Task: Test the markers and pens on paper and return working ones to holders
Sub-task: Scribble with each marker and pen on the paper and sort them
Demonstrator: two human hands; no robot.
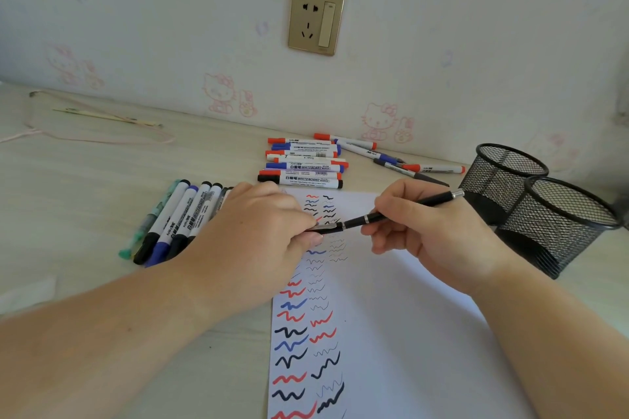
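Head view showed my right hand (418,221) gripping the slim black metal pen (381,214) while my left hand (258,231) pinched its cap end, held over the scribbled white paper (408,316) at six o'clock, probably so I could uncap and test it.

Holders (541,211) right of paper (391,333)

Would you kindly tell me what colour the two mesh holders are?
Both wire mesh holders are black, seen in the head view.

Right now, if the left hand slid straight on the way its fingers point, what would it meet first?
The left hand points right, along the black pen it pinches. It would probably meet the right hand first, also gripping that pen; depth between them is unclear.
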